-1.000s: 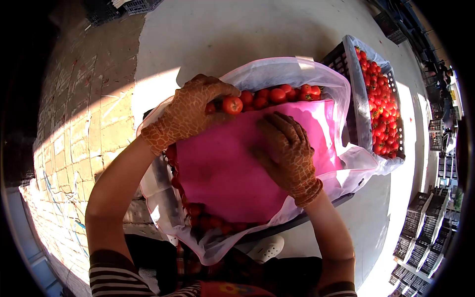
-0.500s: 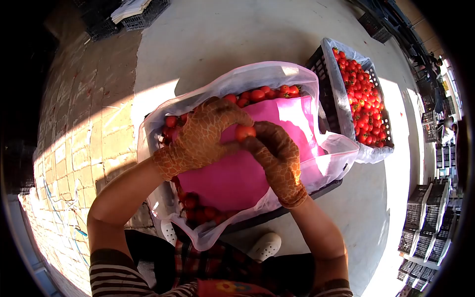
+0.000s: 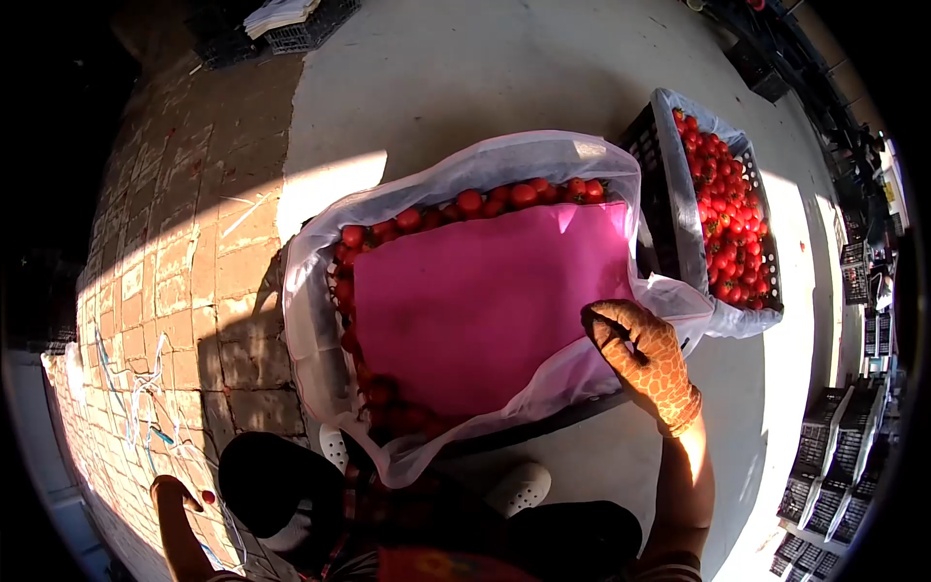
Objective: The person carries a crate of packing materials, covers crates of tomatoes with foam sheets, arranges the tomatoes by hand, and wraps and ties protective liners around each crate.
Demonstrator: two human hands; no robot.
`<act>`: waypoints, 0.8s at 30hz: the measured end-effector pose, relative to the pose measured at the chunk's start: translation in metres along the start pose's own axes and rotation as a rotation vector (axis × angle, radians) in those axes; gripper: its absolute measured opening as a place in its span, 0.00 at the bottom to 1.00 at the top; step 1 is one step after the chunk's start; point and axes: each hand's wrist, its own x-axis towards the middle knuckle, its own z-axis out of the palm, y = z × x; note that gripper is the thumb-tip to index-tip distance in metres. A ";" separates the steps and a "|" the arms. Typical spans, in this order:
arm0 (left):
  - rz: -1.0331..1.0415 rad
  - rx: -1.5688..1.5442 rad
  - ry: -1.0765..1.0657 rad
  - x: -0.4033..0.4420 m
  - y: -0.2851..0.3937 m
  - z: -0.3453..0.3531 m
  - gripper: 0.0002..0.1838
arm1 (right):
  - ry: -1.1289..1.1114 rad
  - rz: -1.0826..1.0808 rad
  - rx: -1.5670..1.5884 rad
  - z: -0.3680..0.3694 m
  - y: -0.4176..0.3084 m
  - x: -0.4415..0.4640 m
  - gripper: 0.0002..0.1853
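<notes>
My right hand (image 3: 645, 359), in an orange patterned glove, is over the near right edge of a crate's white mesh liner (image 3: 543, 388). Its fingers curl toward the thumb; whatever they may hold is hidden. At the lower left, my left hand (image 3: 175, 493) is in shadow, away from the crate, with its fingers apart from a small red tomato (image 3: 208, 497). That tomato appears just beside the fingertips, over the brick floor. Inside the liner, a pink sheet (image 3: 475, 301) covers most of the load, and red tomatoes (image 3: 469, 202) show along its far and left edges.
A second lined crate (image 3: 669, 184) full of tomatoes (image 3: 722, 213) stands at the right. Stacked black crates (image 3: 824, 436) line the far right, and another crate with papers (image 3: 281, 19) sits at the top left. Loose cords (image 3: 145, 403) lie on the bricks.
Both hands have parted from above the pink sheet, where they held a tomato between them. My left hand has swung down to the lower left; my right has moved right to the liner's edge.
</notes>
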 end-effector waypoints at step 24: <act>2.110 0.599 0.570 -0.096 0.391 0.061 0.25 | -0.426 -0.409 -0.726 0.061 0.007 -0.073 0.17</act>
